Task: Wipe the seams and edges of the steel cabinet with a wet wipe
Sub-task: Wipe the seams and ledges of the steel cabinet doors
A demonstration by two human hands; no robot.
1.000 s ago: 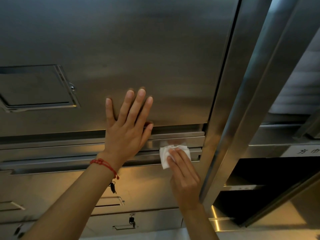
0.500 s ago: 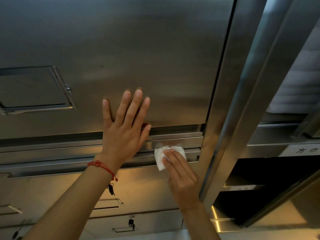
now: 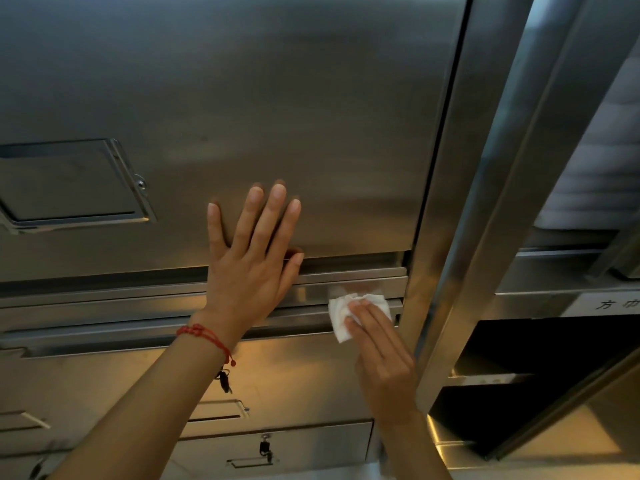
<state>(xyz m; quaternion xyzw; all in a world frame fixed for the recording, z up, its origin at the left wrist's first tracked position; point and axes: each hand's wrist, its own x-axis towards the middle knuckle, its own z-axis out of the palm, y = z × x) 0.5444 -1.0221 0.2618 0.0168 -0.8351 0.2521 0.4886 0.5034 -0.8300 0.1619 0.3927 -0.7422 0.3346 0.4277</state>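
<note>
Against a steel cabinet [image 3: 311,116], the left hand [image 3: 249,268] lies flat and open; the right hand [image 3: 384,358] presses a wet wipe [image 3: 337,311] onto a seam with straight fingers.

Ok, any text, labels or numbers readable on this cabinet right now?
"方巾": on a pale label strip at the right edge, cut off by the frame; the second character is partly out of view, so I'm not certain of it.
Nothing else: the door, drawers and wipe show no print.
</note>
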